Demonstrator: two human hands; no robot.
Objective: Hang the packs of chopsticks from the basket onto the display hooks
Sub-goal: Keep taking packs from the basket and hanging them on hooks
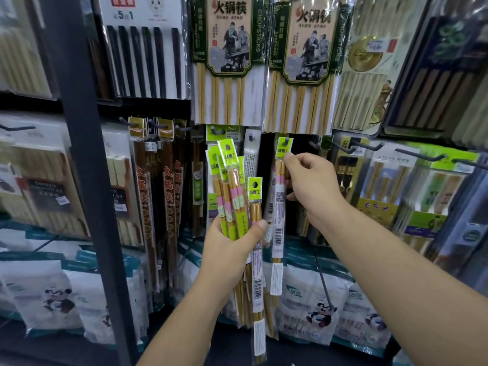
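Pinching pack [279, 207] below header [284, 149] with right hand [314, 186], hook [286, 140] just above pinch. Push straight back, header flat. Clamping spare packs [233, 186] in left hand [229, 244].

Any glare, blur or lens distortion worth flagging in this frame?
Head view: wide-angle distortion bends the dark shelf post; glare streaks the plastic-wrapped packs at upper right; far-left packs look soft; the pack in the right hand is sharp.

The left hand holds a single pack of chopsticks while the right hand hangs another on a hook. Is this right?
No. The head view shows the left hand holding several packs of chopsticks, not one; the right hand hangs another pack on a hook.
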